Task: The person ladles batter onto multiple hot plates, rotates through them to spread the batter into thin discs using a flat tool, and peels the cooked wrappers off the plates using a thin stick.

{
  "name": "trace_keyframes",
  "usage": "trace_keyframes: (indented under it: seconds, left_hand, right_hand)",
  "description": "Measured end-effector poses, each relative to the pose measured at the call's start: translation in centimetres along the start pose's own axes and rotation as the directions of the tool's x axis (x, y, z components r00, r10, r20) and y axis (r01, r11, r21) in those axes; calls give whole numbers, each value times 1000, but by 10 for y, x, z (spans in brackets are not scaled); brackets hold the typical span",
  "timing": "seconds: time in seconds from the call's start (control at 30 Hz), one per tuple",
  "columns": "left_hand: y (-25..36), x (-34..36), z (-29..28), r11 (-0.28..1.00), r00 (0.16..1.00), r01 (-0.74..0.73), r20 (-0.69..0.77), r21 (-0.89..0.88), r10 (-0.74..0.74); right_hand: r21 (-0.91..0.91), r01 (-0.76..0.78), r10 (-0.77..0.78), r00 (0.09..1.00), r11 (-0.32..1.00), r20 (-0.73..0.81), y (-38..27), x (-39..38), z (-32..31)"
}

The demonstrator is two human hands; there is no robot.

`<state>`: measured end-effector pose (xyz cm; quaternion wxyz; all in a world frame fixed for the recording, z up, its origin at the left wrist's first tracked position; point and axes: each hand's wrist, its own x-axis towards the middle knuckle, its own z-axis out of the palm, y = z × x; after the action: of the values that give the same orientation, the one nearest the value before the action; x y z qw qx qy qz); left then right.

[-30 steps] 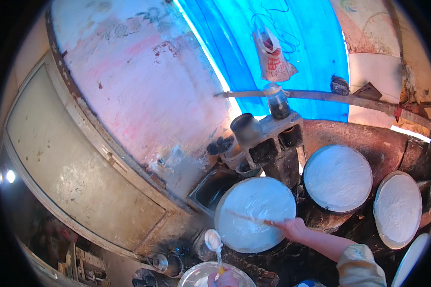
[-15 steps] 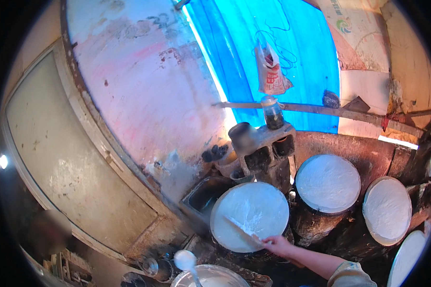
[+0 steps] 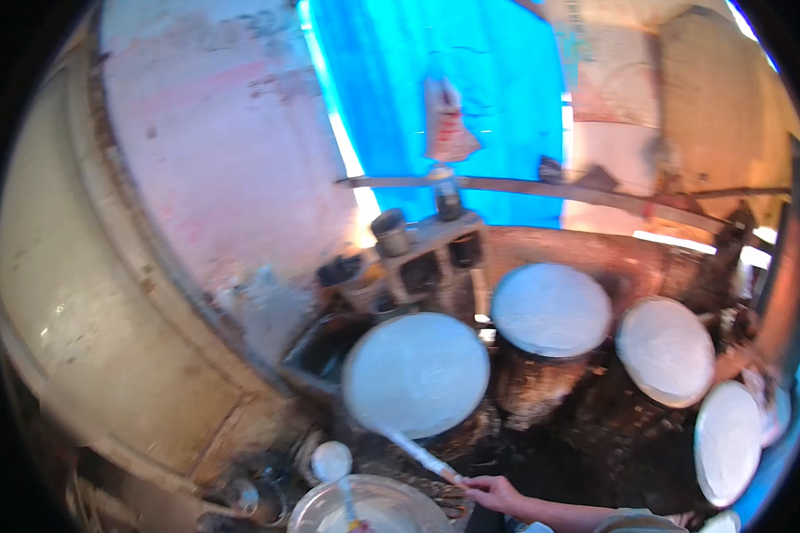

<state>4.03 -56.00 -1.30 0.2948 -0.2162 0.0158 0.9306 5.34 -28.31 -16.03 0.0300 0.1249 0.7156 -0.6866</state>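
Observation:
My right hand [image 3: 498, 494], coming in from the lower right, is closed round the end of a flat stick spatula [image 3: 422, 457] coated in white. Its far tip is at the near edge of a round white-coated disc [image 3: 416, 373], whose surface looks smooth. A ladle [image 3: 332, 462] with a white-filled round bowl stands over the left rim of a wide basin [image 3: 400, 490] holding white liquid. The ladle's handle runs down to the lower edge, where a small reddish patch is too blurred to make out. My left hand does not show.
More round white discs, a middle one [image 3: 551, 310], a right one [image 3: 665, 352] and a far-right one [image 3: 727, 444], stand on dark bases. Behind are a block stand [image 3: 440, 258] with a jar [image 3: 447, 194] and a dark pot [image 3: 389, 233]. A pale panel [image 3: 89, 293] fills the left.
The view has swung to the right, so everything sits further left. My right hand has drawn the stick spatula off the disc's middle to its near edge. White streaks there are gone.

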Motion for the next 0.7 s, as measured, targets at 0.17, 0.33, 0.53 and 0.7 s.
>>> trace_keyframes:
  seconds: [0.17,0.33,0.53,0.7]
  left_hand:
    - [-4,16,-5,974,998,63,10,219,-67]
    - [-35,48,29,890,963,152,140,430,-232]
    - [-151,77,61,855,879,444,57,268,-474]
    - [-251,109,75,775,774,632,24,-2,-632]
  right_hand:
    - [132,-38,43,999,991,-30,-13,-34,-25]
    - [-22,70,-73,944,997,-321,-15,-62,-69]
    - [-36,-2,-20,789,999,-614,9,-121,-154]
    - [-97,-21,-78,430,995,-899,36,-222,-243]
